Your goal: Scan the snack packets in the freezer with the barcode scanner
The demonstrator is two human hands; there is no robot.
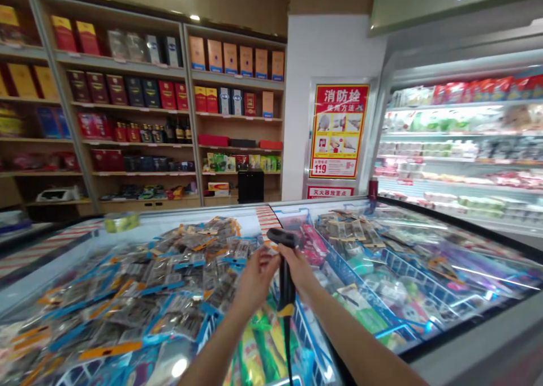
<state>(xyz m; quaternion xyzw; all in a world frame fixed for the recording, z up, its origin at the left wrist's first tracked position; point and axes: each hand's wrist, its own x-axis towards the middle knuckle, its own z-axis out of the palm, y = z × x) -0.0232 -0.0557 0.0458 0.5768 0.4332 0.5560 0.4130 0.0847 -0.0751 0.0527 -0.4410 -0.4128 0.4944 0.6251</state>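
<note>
- Above the freezer [479,335], a black scanner [287,284] stands roughly upright between the two hands, its head at the top and its yellow-banded end below.
- The right hand [302,274] closes on the scanner's neck, just beneath the head; the thumb side lies across the front, and most of the handle extends below this grip.
- The left hand [257,275] is just beside the scanner's other side, fingers curled inward; I cannot tell whether the fingertips pinch anything or touch the scanner.
- From the handle's lower end, a black cord [287,341] runs down between the forearms.
- Below the hands, green and yellow bags [258,355] lie in a blue basket [309,336].
- To the left spread many packets [169,273] with blue or orange edges; right of the scanner's head are pink packs [313,244].
- Beyond the freezer stand shelves [237,115] of boxes, with a red poster [339,131] to their right.
</note>
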